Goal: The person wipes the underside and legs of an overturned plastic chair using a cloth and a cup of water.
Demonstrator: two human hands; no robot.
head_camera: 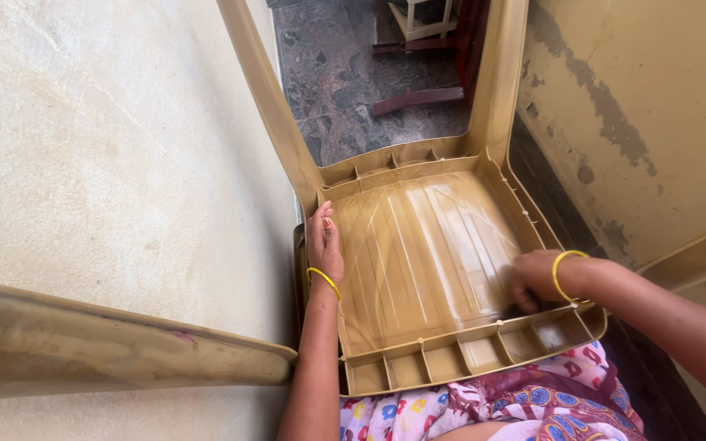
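A tan plastic chair (426, 245) lies upside down in front of me, its ribbed seat underside facing up and two legs (267, 90) pointing away. My left hand (324, 241) grips the chair's left rim, a yellow bangle on the wrist. My right hand (533, 282) presses on the seat underside near the right front corner, fingers curled over something dark that is mostly hidden. A yellow bangle circles that wrist too.
A cream wall (108, 163) fills the left, with a worn tan ledge (116, 343) at lower left. A stained wall (647, 106) stands on the right. Dark stone floor (345, 73) and furniture legs (418, 49) show beyond the chair. Floral cloth (484, 404) covers my lap.
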